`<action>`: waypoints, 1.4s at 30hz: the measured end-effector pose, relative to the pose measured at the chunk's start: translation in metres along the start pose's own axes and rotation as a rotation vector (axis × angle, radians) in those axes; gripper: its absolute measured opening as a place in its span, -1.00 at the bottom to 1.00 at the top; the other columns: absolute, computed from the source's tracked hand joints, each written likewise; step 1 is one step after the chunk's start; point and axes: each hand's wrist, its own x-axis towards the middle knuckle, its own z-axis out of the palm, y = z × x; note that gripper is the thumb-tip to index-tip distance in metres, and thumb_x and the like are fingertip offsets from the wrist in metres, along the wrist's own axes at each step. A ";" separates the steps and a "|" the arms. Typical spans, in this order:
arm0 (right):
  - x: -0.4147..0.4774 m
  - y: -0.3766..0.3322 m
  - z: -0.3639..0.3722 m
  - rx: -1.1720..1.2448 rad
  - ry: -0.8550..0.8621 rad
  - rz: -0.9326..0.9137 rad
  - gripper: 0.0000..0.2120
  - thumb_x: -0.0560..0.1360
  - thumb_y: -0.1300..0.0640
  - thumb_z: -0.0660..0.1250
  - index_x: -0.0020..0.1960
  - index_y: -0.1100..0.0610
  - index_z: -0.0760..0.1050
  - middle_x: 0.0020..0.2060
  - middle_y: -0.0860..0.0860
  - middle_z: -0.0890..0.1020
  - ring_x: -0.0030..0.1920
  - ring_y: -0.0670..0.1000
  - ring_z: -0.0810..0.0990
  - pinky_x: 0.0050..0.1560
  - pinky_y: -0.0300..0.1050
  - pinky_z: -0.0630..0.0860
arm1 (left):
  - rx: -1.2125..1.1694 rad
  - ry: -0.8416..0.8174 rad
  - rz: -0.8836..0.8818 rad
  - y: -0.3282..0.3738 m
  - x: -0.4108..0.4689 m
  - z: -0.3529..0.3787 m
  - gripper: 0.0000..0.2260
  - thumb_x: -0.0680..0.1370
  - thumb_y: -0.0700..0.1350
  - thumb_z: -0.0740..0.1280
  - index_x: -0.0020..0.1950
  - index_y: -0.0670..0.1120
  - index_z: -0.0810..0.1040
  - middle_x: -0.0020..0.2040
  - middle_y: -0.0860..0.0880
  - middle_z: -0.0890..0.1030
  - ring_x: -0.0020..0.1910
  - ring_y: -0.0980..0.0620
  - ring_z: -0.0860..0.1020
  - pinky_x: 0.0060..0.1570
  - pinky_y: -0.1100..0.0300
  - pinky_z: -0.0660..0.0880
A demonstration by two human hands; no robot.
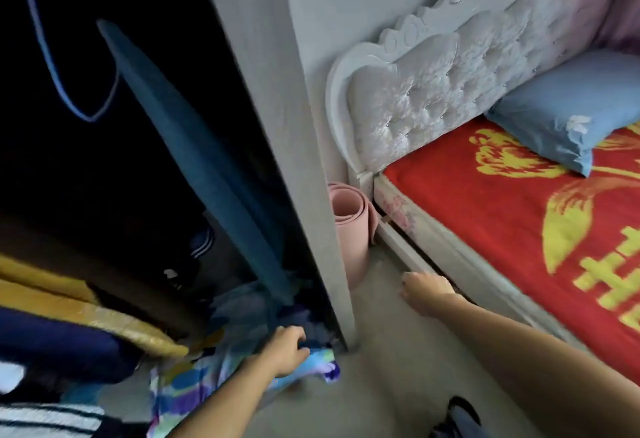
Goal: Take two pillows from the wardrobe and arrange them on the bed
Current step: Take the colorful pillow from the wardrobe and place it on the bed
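Note:
A blue pillow (pixel 568 110) lies on the red-and-yellow bedspread (pixel 485 216), leaning against the white tufted headboard (pixel 446 84). The open wardrobe (pixel 104 160) fills the left, dark inside, with hanging clothes and stacked bedding. At its bottom my left hand (pixel 285 351) grips a corner of a pillow in a blue, green and purple patterned cover (pixel 194 382), which sticks out onto the floor. My right hand (pixel 424 290) hangs over the floor beside the bed frame, fingers curled, holding nothing.
The wardrobe's grey side panel (pixel 284 146) stands between wardrobe and bed. A rolled pink mat (pixel 349 223) is upright in the gap by the headboard. A blue garment (pixel 207 160) hangs in the wardrobe. Folded yellow and dark blankets (pixel 69 320) are stacked at left.

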 end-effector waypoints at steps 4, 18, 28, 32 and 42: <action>-0.030 -0.089 0.073 0.072 -0.035 0.086 -0.74 0.50 -0.05 0.16 0.00 0.06 0.53 0.04 0.11 0.64 0.02 0.16 0.61 -0.13 -0.09 0.47 | 0.092 -0.033 0.015 -0.112 -0.026 0.015 -0.66 0.50 0.03 0.29 0.26 -0.02 0.48 0.25 -0.19 0.53 0.24 -0.16 0.48 0.22 0.08 0.44; -0.080 -0.308 0.213 0.063 -0.182 -0.015 -0.68 0.53 -0.04 0.18 0.21 0.07 0.45 0.19 0.10 0.55 0.15 0.17 0.55 0.06 -0.07 0.48 | 0.023 -0.180 -0.117 -0.344 -0.056 0.087 -0.67 0.48 0.05 0.29 0.20 -0.02 0.49 0.20 -0.13 0.57 0.14 -0.12 0.54 0.12 0.10 0.49; 0.029 -0.334 0.379 0.016 -0.179 -0.082 -0.72 0.52 0.03 0.22 0.16 0.14 0.46 0.14 0.12 0.58 0.12 0.19 0.54 0.03 -0.04 0.48 | -0.076 -0.053 -0.138 -0.409 0.111 0.215 -0.73 0.50 0.01 0.28 0.15 -0.04 0.52 0.16 -0.13 0.60 0.12 -0.14 0.55 0.02 0.13 0.48; 0.093 -0.347 0.455 0.002 -0.164 -0.143 -0.69 0.49 0.09 0.23 0.21 0.14 0.43 0.14 0.16 0.57 0.14 0.22 0.53 0.02 0.00 0.48 | -0.070 0.009 -0.144 -0.446 0.182 0.277 -0.78 0.46 -0.02 0.30 0.07 -0.04 0.55 0.14 -0.10 0.61 0.10 -0.14 0.56 0.00 0.11 0.50; 0.232 -0.387 0.617 -0.151 0.031 -0.390 -0.10 0.32 -0.06 0.46 0.51 -0.04 0.04 0.52 0.10 0.09 0.51 0.12 0.02 0.35 0.16 0.18 | 0.099 0.235 -0.124 -0.531 0.336 0.377 -0.42 0.46 0.02 0.32 0.44 0.01 0.23 0.33 -0.13 0.37 0.32 -0.17 0.36 0.25 -0.02 0.41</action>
